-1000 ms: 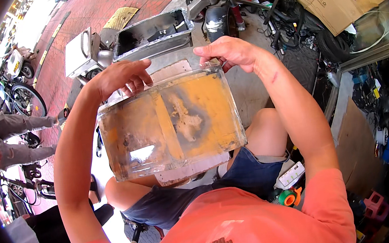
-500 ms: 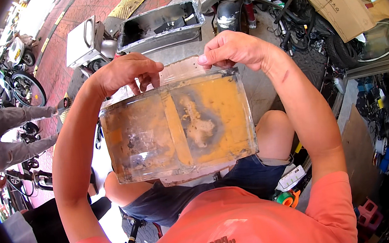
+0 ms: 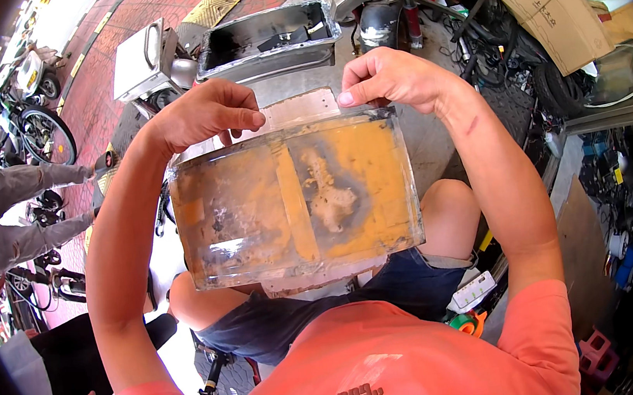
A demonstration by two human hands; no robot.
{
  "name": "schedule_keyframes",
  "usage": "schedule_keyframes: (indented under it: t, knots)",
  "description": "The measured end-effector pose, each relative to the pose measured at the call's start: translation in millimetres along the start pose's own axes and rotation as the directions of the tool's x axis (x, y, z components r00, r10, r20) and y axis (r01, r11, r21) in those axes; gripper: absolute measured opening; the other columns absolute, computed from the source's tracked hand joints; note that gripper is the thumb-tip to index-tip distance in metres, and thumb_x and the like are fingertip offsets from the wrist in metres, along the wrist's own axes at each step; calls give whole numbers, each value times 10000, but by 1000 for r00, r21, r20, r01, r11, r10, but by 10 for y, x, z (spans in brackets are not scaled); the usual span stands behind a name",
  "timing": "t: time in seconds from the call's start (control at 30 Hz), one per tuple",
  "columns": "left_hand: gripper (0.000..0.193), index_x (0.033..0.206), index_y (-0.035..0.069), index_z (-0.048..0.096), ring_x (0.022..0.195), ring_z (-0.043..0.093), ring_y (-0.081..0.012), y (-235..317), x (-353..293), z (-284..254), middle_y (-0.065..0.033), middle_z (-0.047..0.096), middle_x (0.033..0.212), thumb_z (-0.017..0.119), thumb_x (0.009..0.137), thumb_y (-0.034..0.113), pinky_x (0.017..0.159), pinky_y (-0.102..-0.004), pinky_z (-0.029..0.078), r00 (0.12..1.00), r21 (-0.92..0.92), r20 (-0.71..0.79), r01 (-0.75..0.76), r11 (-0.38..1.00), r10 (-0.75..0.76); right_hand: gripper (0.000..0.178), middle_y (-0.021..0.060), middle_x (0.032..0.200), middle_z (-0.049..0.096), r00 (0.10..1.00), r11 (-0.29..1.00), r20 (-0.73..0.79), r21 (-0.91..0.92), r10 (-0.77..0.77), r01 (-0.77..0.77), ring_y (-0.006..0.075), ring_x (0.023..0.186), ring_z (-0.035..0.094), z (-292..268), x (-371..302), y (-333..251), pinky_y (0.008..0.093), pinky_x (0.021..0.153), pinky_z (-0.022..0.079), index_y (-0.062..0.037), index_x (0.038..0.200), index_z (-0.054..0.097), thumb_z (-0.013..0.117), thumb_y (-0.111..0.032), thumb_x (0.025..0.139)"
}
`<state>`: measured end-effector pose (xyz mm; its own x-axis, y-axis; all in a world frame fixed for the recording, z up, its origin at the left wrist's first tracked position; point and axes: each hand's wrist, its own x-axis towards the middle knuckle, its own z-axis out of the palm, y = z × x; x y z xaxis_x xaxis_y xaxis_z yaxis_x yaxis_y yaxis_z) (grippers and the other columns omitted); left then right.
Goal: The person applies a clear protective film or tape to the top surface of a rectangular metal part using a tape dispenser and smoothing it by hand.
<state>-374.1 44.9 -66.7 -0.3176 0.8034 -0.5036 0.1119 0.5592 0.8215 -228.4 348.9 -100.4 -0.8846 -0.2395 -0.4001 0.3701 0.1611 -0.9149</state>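
Note:
A flat rectangular slab (image 3: 239,206) is in front of me over my thighs, wrapped in clear glossy film. Orange-brown patches and a dark-ringed pale blotch show through it. Pinkish-grey board sticks out past its far and near edges. My left hand (image 3: 206,115) is at the far edge, left of the middle, thumb and fingers drawn together. Farther right along that edge, my right hand (image 3: 389,84) pinches with thumb and forefinger. What lies between the fingertips is too small to make out, perhaps film or the board's rim.
Beyond my hands stands an open metal box (image 3: 268,43), with a silver case (image 3: 141,61) left of it. Motorcycle parts (image 3: 382,22) and a cardboard box (image 3: 545,7) lie at far right. A power strip (image 3: 472,291) sits beside my right thigh. People and bicycles are at left.
The whole view has shifted slightly, moving things a little to the right. My left thumb has come lower over the slab's far edge. Both hands keep their pinched shape.

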Motion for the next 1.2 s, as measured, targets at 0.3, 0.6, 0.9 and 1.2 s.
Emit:
schedule_keyframes:
  t: [0.3,0.6,0.9,1.2]
  knots:
    - [302,905,39,731,779,598,-72,-59,-12,51,36,643,790,741,1023,316,673,-283,528,998,105,-21,-52,993,54,254,-66,714,614,1000,1000,-22,-2,13,-13,46,642,476,33,18,11,251,599,366,-85,831,732,881,-278,903]
    - [284,893,31,691,768,508,-55,-33,35,73,67,568,775,721,1028,279,702,-264,433,997,181,61,-58,982,48,214,-50,738,664,996,996,-23,-45,80,-81,44,661,550,91,20,-6,247,624,424,-79,814,728,840,-212,937]
    - [268,946,47,724,835,558,-103,-97,49,48,26,621,854,709,1013,305,746,-317,485,994,124,98,33,992,-45,223,-87,716,596,981,973,49,-149,186,-177,49,648,476,0,81,-30,265,607,367,-119,797,706,824,-230,949]
    - [300,1051,53,787,911,671,-184,-334,326,60,-56,760,959,739,901,309,839,-380,536,997,502,42,28,864,-57,293,-102,650,540,979,976,8,-89,202,-201,45,551,410,-34,126,155,278,523,275,-179,725,646,839,-255,932]
